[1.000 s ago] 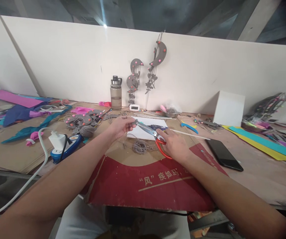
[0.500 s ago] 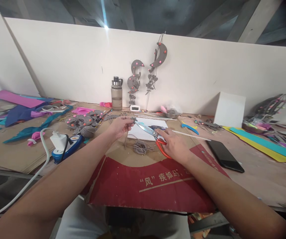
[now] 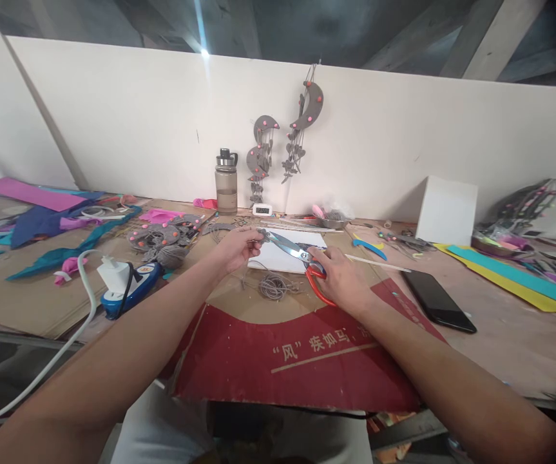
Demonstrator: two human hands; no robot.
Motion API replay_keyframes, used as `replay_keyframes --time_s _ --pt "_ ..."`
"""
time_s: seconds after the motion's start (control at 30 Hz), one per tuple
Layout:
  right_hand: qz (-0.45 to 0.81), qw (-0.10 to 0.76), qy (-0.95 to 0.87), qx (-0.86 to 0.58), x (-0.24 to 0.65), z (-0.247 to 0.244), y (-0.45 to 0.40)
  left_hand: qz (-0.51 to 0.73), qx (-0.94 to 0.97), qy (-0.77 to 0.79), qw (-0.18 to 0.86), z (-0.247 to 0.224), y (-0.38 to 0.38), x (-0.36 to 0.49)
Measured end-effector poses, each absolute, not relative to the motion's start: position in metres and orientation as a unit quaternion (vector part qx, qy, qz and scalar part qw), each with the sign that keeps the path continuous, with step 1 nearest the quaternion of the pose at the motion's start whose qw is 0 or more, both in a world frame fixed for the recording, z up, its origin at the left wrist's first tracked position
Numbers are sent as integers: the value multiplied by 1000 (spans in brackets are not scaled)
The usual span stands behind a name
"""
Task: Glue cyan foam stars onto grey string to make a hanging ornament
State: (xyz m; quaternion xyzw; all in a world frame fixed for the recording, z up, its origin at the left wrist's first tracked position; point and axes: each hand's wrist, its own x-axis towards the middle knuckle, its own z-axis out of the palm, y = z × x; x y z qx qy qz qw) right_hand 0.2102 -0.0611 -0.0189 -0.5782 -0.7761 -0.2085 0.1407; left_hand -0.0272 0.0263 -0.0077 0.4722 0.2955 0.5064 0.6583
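My right hand (image 3: 343,277) is closed round the red handles of a pair of scissors (image 3: 291,247), whose blades point left. In a pinch, my left hand (image 3: 239,248) holds a small grey piece (image 3: 261,236) at the blade tips; its exact shape is too small to tell. A grey string trails below the left fingers. Under the blades lies a white sheet (image 3: 278,263). Nearer to me, a coil of grey cord (image 3: 274,287) rests on the red and brown cardboard (image 3: 278,361).
Grey moon hangings (image 3: 309,106) hang on the white partition, near a water bottle (image 3: 226,183). At right lie a black phone (image 3: 437,301) and coloured strips (image 3: 514,277). A power strip (image 3: 130,290) with a white cable, felt scraps and grey yarn (image 3: 172,256) occupy the left.
The scissors and my right hand have shifted slightly to the right, and the blades look a little more closed. My left hand stays nearly in place with the grey piece.
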Motion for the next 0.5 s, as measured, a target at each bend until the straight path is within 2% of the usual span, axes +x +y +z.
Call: replay_keyframes --time_s 0.5 --pt "-250 140 -770 -570 213 -20 -61 490 521 312 626 -9 23 -25"
